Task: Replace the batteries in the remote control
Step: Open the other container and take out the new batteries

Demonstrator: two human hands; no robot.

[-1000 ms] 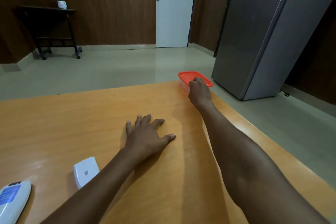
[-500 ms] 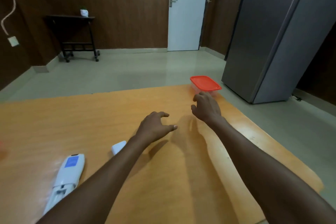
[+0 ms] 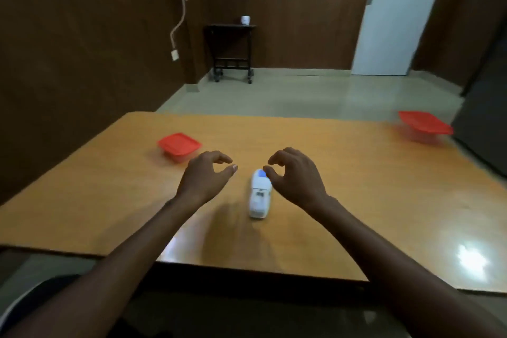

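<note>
- We see a white remote control (image 3: pixel 259 195) lying flat on the orange-brown wooden table (image 3: pixel 356 200), near the middle of its width and closer to the near edge than to the far one.
- The remote control's far end carries a blue patch, and a small dark mark sits about midway along its body; the picture is too blurred for us to read any brand, label or writing on it.
- Our left hand (image 3: pixel 204 177) hovers just left of the remote control, fingers loosely curled with thumb and forefinger apart, holding nothing and not touching the remote.
- Our right hand (image 3: pixel 295 174) hovers at the remote control's right side, fingers loosely curled around nothing; its thumb overlaps the blue far end in the view, and we cannot tell whether it touches.
- A small clear container with a red lid (image 3: pixel 179 147) stands on the table left of and beyond the remote control, near the left hand but apart from it.
- A second red-lidded container (image 3: pixel 424 125) stands well to the right of the remote control, by the table's far right edge; it is smeared by blur.
- Beyond the remote control, across the pale floor, a dark side table (image 3: pixel 231 52) with a small white object on top stands against the brown wall, and a white door (image 3: pixel 395 14) lies further right.
</note>
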